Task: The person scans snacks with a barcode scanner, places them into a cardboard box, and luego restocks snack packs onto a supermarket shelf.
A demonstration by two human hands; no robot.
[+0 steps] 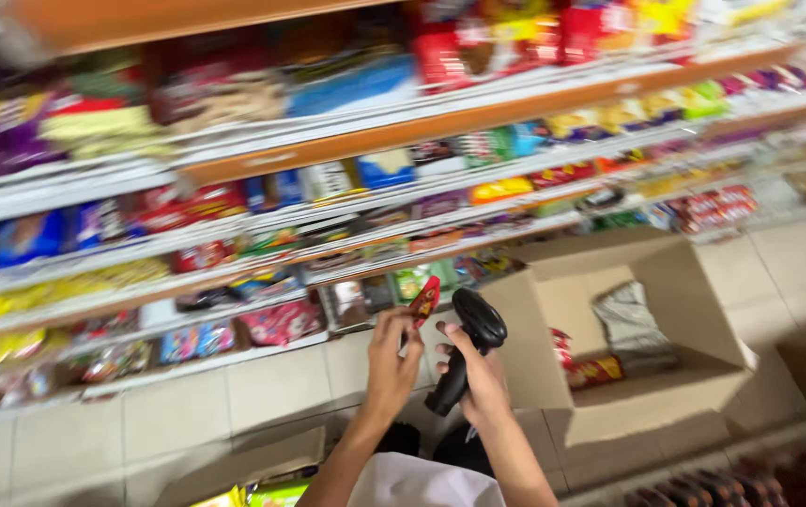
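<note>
Down at floor level in a shop aisle, and we're right in the middle of it. The left hand (391,361) pinches a small red snack packet (424,300) by its lower end, fingers closed on it, packet tilted up toward the shelves. Just beside it the right hand (478,380) is wrapped tight around the grip of a black handheld scanner (467,352), its head sitting close to the packet, nearly touching. Whether the scanner is reading right now, the blurred picture doesn't tell.

So where do things stand? Judging by the layout, this looks like item-by-item work with plenty left. An open cardboard box (647,282) sits on the tiled floor (262,394) to the right, flaps up, and it's far from full or empty: a few red packets (586,366) lie in its near corner, and a crumpled silvery wrapper or bag (633,324) rests further back. Most of the box's bottom is bare.

Behind the hands, the shelves (328,150) run the length of the aisle, loaded with colourful packets in rows, too smeared by motion to sort out. Another cardboard box (234,469) shows at the lower left with yellow-green packets (262,493) inside, only partly in view.

My read: one packet is in hand and at the scanner, a few more wait in the box, and the bottom shelf nearest the hands shows no obvious gap through the blur.
</note>
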